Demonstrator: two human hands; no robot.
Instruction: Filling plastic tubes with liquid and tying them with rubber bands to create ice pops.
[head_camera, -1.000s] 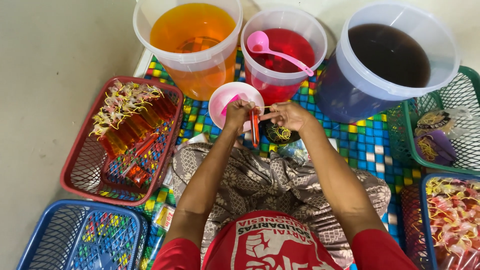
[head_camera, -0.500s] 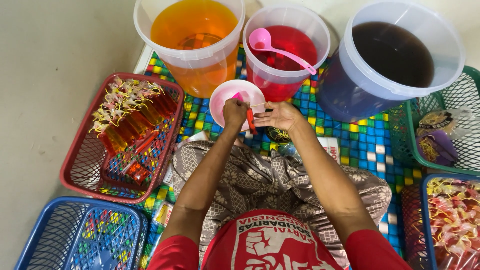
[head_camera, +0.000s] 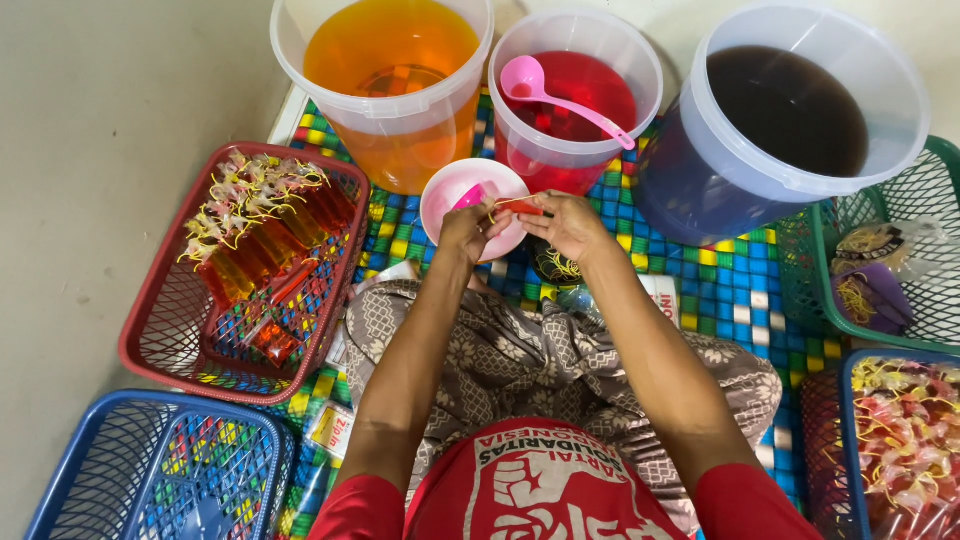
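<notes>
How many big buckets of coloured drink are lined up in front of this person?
3: an orange bucket at the back left, a red bucket with a pink ladle in the middle, and a dark bucket at the right. More may sit outside the frame.

I see a pale bare floor (head_camera: 110, 150) with a checkered mat (head_camera: 740, 285) in blue, green and yellow spread over it. On the mat, along its far edge, stand three plastic buckets: an orange-liquid bucket (head_camera: 385, 85), a red-liquid bucket (head_camera: 575, 95) and a large dark-liquid bucket (head_camera: 800, 110). A small pink bowl (head_camera: 455, 190) sits on the mat just in front of the first two. To the left a red basket (head_camera: 240, 265) rests half on the mat, with a blue basket (head_camera: 160, 470) nearer to me. To the right lie a green basket (head_camera: 890, 250) and another blue-rimmed basket (head_camera: 900, 440).
</notes>
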